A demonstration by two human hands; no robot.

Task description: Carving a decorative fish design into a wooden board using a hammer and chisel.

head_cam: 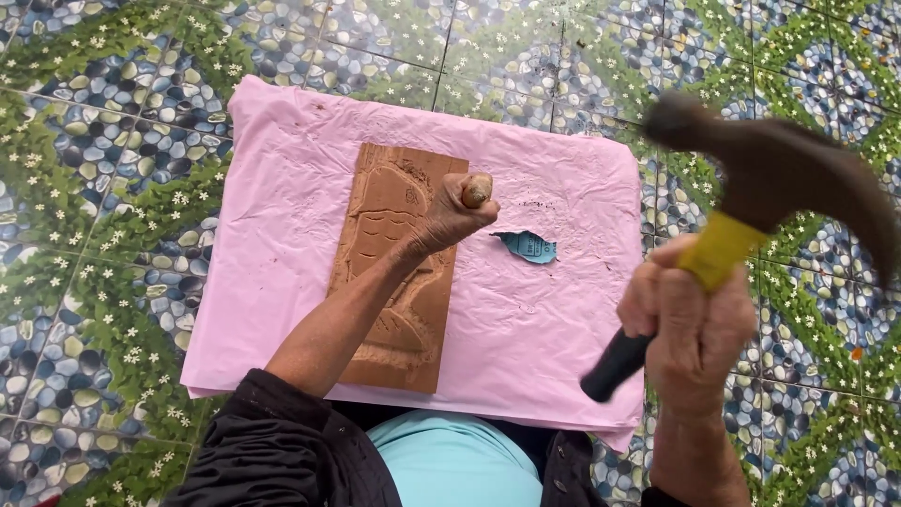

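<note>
On the tiled floor [113,169], patterned with pebbles and small white flowers, lies a pink plastic sheet [554,310] with a small tear [527,247] showing the blue tile beneath. A long brown wooden panel [394,272], carved in shallow relief, rests on the sheet's left half. The left hand [457,214] is clenched around a wooden-handled chisel [476,190], held upright over the upper part of the panel; its tip is hidden by the fist, so contact with the wood cannot be told. Well apart to the right, the right hand [690,319] is clamped on a hammer [751,207] with a black grip, yellow band and dark, blurred head raised above the floor. Dark sleeves and a light blue shirt show at the bottom edge.
</note>
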